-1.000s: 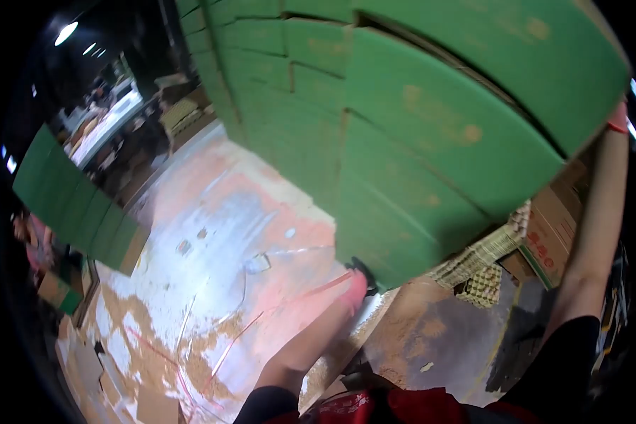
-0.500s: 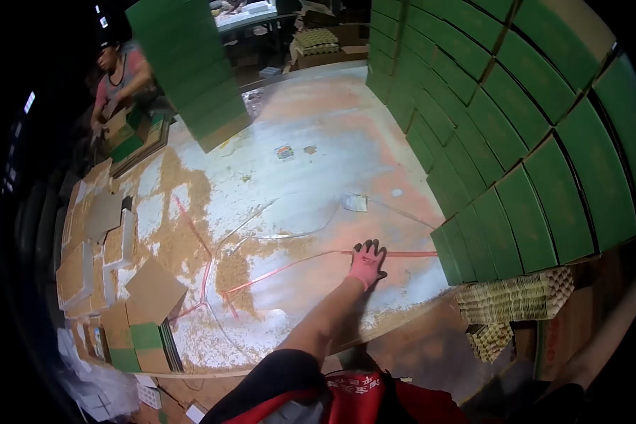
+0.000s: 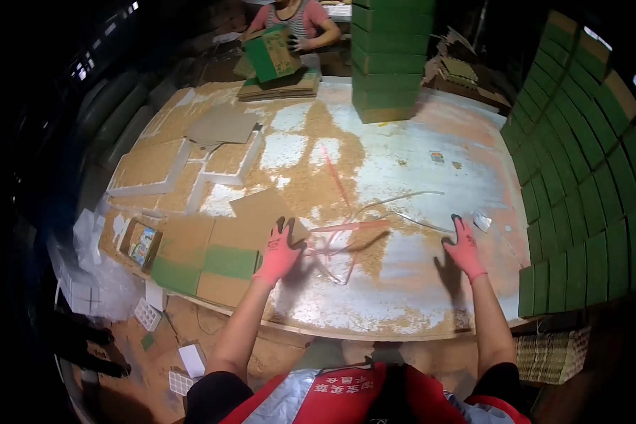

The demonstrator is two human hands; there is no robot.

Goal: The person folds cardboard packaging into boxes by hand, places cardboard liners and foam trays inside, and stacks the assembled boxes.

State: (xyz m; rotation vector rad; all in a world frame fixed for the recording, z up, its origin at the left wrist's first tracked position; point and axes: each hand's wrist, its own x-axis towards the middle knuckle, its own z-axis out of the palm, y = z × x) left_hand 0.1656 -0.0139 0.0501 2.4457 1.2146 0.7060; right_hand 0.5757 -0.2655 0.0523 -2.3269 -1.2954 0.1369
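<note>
- The left hand (image 3: 277, 256), pink-gloved, spreads its fingers and thumb wide over the nearer half of the worktable (image 3: 438, 290). Half a second ago it lay on the strap, nearer the right edge.
- The right hand (image 3: 464, 253) has come in from beside the green cartons, where its arm was before. Its fingers point to the far edge, thumb apart, with nothing visible in the grasp; its shadow falls to the left.
- The red strap (image 3: 364, 225) reached the cartons along the right edge earlier; now it lies in a loose tangle mid-table, between the hands. One end sits near the left fingertips, and I cannot tell whether they touch.
- The crumpled clear wrapper (image 3: 481, 221) is just beyond and right of the right fingertips.
- The brown cardboard sheet (image 3: 265, 210) is just beside the left hand, the flattened cartons (image 3: 226, 260) nearer the front left corner.
- The wall of green cartons (image 3: 572, 198) stands along the right edge, as before.
- Past the far edge, a co-worker's hand (image 3: 301, 42) steadies a green-and-brown carton (image 3: 271, 55), now held higher over stacked cardboard.
</note>
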